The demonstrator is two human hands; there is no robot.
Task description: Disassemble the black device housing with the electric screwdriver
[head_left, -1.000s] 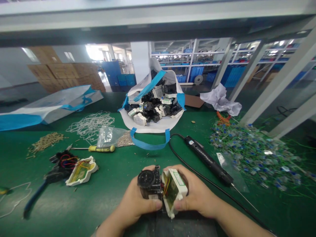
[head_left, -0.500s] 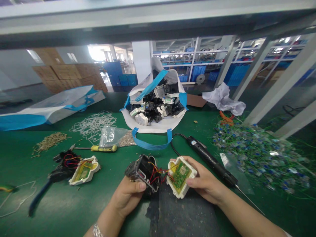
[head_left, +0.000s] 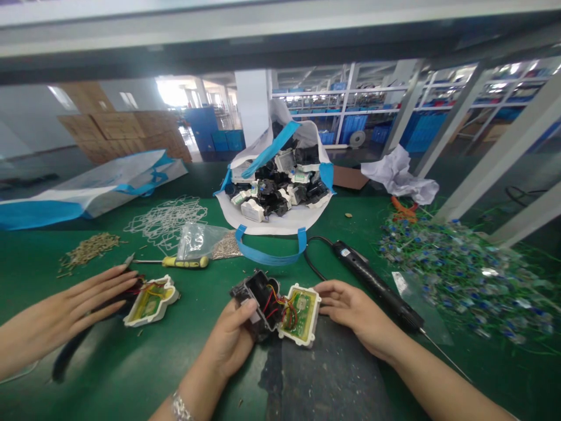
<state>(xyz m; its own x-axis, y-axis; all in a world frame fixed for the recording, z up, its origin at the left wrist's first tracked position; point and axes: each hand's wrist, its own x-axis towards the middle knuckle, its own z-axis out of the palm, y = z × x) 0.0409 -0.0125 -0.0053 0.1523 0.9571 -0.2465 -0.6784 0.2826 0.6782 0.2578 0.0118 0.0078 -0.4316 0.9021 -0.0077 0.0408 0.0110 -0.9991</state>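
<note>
An opened device lies at the table's near middle: a black housing (head_left: 256, 295) joined by red and yellow wires to a white cover (head_left: 300, 307) with a green circuit board facing up. My left hand (head_left: 232, 339) grips the black housing from below, thumb against its side. My right hand (head_left: 350, 307) rests just right of the white cover, fingers apart, fingertips at its edge. The cover lies flat on a dark mat (head_left: 333, 374).
Another person's hand (head_left: 65, 313) reaches in from the left over a second opened device (head_left: 151, 298) with a black part and wires. A black electric screwdriver (head_left: 377, 286), a yellow-handled screwdriver (head_left: 184, 262), a bag of devices (head_left: 276, 187), screw piles and a heap of wired parts (head_left: 451, 269) surround me.
I split the device open, spread its halves and laid the white cover on the mat; my right hand eased off it. Another person's hand came in from the left.
</note>
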